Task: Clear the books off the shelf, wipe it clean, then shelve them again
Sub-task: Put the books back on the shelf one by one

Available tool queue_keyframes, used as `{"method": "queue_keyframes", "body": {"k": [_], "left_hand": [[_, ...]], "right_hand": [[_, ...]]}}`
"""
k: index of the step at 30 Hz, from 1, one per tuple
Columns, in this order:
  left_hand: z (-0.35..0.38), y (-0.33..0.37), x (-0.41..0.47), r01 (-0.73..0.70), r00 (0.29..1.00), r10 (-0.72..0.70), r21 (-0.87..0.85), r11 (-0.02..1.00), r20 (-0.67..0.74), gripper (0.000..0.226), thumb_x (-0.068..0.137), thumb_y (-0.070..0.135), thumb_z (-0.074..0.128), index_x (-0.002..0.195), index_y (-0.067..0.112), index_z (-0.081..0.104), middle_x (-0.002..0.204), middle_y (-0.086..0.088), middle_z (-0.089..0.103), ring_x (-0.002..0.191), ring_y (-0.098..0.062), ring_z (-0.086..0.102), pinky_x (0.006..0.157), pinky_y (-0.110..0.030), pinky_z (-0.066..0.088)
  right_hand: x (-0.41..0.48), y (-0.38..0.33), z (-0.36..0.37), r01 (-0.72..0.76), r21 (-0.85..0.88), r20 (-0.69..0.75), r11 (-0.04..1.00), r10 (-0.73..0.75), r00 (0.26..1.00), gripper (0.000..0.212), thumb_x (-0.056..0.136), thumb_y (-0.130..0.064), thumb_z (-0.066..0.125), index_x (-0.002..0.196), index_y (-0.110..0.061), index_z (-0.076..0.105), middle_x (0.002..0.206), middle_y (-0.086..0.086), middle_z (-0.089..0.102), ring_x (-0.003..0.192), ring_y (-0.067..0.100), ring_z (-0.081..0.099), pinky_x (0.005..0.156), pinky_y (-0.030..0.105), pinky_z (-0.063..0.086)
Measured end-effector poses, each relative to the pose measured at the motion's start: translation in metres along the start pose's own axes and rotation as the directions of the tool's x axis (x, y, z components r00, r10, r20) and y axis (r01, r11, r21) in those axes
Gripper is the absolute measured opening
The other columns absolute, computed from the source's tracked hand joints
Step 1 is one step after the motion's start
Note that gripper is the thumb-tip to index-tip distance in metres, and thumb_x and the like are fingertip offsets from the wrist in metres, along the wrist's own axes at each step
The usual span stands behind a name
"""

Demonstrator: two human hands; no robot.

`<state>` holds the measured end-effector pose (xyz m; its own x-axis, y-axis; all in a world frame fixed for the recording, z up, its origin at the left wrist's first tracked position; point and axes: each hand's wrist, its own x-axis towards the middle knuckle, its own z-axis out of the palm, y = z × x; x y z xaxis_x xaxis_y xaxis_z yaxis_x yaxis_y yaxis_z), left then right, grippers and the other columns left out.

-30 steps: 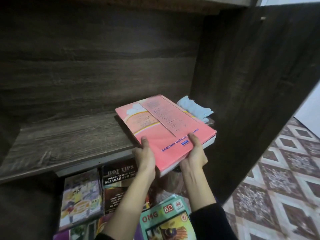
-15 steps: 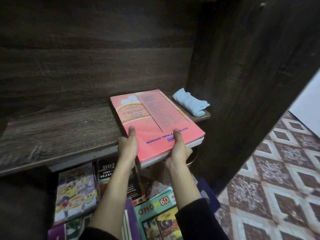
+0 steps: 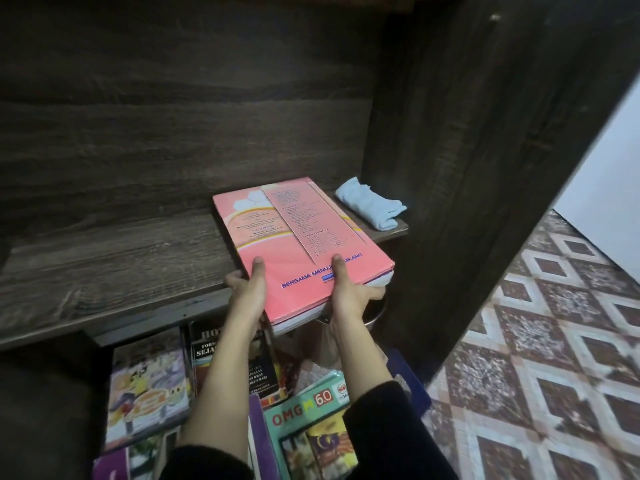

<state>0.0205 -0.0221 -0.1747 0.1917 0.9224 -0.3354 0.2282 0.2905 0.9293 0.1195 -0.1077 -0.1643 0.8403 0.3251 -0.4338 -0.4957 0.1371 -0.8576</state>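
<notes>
A large pink book (image 3: 298,237) lies flat with its far half over the dark wooden shelf (image 3: 114,271) and its near end sticking out past the front edge. My left hand (image 3: 247,289) grips the near left corner, thumb on the cover, fingers underneath. My right hand (image 3: 346,292) grips the near right edge the same way. A folded light blue cloth (image 3: 369,206) lies on the shelf's right end, just right of the book.
Below the shelf, several books lie on the floor: a black "Hot Tips" book (image 3: 235,358), a cartoon-covered book (image 3: 149,389) and a teal "OMG" book (image 3: 311,424). The cabinet's dark side panel (image 3: 485,168) rises at right, with patterned floor tiles (image 3: 554,341) beyond.
Both hands have carried the pink book a little left and further over the shelf, and the cloth that it partly hid now shows in full beside it.
</notes>
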Motion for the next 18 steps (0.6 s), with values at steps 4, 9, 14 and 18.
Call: {"method": "queue_keyframes", "body": {"k": [4,9,14,18], "left_hand": [[-0.001,0.003,-0.012,-0.073,0.997,0.073,0.138,0.988,0.002,0.059,0.097,0.048,0.041,0.138,0.008,0.030,0.135,-0.017,0.050,0.121,-0.034,0.049,0.102,-0.039,0.038],[-0.007,0.005,-0.016,-0.166,0.986,0.166,0.242,0.956,0.022,0.049,0.099,0.039,0.042,0.133,0.003,0.044,0.134,-0.018,0.052,0.122,-0.036,0.049,0.102,-0.039,0.038],[-0.015,0.006,-0.024,-0.220,0.975,0.215,0.322,0.921,0.051,0.040,0.096,0.038,0.046,0.120,0.008,0.058,0.119,-0.017,0.062,0.109,-0.037,0.057,0.092,-0.044,0.049],[-0.019,0.012,-0.030,-0.230,0.971,0.236,0.372,0.899,0.031,0.034,0.095,0.032,0.050,0.115,0.007,0.062,0.114,-0.019,0.064,0.106,-0.037,0.059,0.089,-0.041,0.050]], "right_hand": [[-0.004,-0.005,-0.002,-0.028,-0.049,0.004,0.998,0.029,1.000,0.113,0.073,-0.037,0.081,0.147,-0.016,-0.002,0.140,0.017,0.039,0.113,0.032,0.053,0.097,0.040,0.044],[-0.002,-0.017,-0.014,0.199,-0.572,-0.045,0.796,-0.273,0.961,0.130,0.064,-0.059,0.078,0.150,-0.017,-0.010,0.157,0.012,0.004,0.140,0.035,0.025,0.109,0.049,0.026],[0.008,-0.045,-0.020,0.297,-0.880,0.156,0.370,-0.365,0.918,0.114,0.068,-0.072,0.065,0.150,-0.011,0.016,0.158,0.007,0.014,0.147,0.030,0.001,0.115,0.053,0.003],[0.010,-0.065,-0.014,0.335,-0.935,0.282,0.119,-0.326,0.902,0.104,0.069,-0.076,0.061,0.142,-0.006,0.033,0.144,0.011,0.038,0.135,0.029,0.030,0.111,0.045,0.024]]}}
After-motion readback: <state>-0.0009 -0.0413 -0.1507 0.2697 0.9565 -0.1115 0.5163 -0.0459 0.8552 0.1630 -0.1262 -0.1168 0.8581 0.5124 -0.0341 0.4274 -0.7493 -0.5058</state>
